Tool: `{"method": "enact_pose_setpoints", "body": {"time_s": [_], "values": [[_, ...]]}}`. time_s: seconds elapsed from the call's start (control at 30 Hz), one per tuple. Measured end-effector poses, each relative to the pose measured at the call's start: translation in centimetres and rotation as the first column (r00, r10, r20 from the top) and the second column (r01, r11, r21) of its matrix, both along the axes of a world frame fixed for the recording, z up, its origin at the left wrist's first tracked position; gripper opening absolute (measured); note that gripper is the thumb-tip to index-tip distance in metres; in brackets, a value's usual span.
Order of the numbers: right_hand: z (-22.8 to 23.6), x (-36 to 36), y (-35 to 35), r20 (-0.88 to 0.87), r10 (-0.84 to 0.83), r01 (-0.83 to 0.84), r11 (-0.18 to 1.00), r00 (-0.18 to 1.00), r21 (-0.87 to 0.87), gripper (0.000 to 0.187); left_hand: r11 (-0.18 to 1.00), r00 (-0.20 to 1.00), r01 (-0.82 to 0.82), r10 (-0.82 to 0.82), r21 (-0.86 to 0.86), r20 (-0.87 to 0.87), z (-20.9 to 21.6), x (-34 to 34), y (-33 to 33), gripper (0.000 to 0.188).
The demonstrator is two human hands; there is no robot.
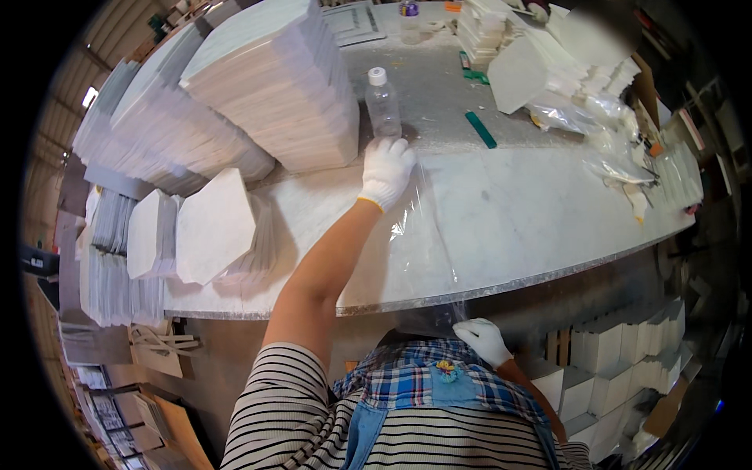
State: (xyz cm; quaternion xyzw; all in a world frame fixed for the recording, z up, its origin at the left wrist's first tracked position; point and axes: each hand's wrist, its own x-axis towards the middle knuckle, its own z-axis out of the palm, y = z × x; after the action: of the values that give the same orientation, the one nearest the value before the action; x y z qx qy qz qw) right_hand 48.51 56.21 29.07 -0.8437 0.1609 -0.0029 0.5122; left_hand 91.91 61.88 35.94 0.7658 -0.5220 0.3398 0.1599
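A long piece of clear plastic film stretches over the tabletop toward me, hanging past the near edge. My left hand, in a white knit glove, is closed on its far end. Just beyond that hand stands a clear plastic bottle with a white cap, its base partly hidden by the glove. My right hand, gloved too, pinches the near end of the film below the table edge, close to my body. Whether the film is a bag or a loose sheet, I cannot tell.
Tall stacks of white tiles rise at the left, with shorter tile stacks nearer. A green strip-shaped tool lies on the stone-topped table. At the right sit more tiles and crumpled plastic. White boxes stand below.
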Motion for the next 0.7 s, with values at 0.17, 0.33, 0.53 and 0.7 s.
{"method": "enact_pose_setpoints", "body": {"time_s": [0.17, 0.33, 0.53, 0.7], "values": [[-1.8, 0.4, 0.8, -0.063, -0.088, 0.091, 0.995, 0.994, 0.035, 0.022, 0.991, 0.956, -0.135, 0.131, 0.004, -0.263, -0.3, -4.2, -1.4, 0.030], [-1.8, 0.6, 0.5, -0.124, -0.145, 0.146, 0.989, 0.982, 0.000, 0.022, 1.000, 0.863, 0.001, -0.003, -0.004, -0.506, 0.1, -13.5, 4.4, 0.018], [-4.1, 0.5, -0.7, 0.076, -0.039, 0.057, 0.962, 0.996, -0.265, 0.017, 0.994, 0.760, 0.108, -0.082, 0.001, -0.645, 0.2, -16.7, 6.4, 0.019], [-7.1, 1.3, -2.0, 0.017, -0.043, 0.045, 0.834, 0.999, -0.550, 0.015, 0.992, 0.742, 0.108, -0.033, 0.071, -0.669, 0.3, -16.9, 6.4, 0.018]]}}
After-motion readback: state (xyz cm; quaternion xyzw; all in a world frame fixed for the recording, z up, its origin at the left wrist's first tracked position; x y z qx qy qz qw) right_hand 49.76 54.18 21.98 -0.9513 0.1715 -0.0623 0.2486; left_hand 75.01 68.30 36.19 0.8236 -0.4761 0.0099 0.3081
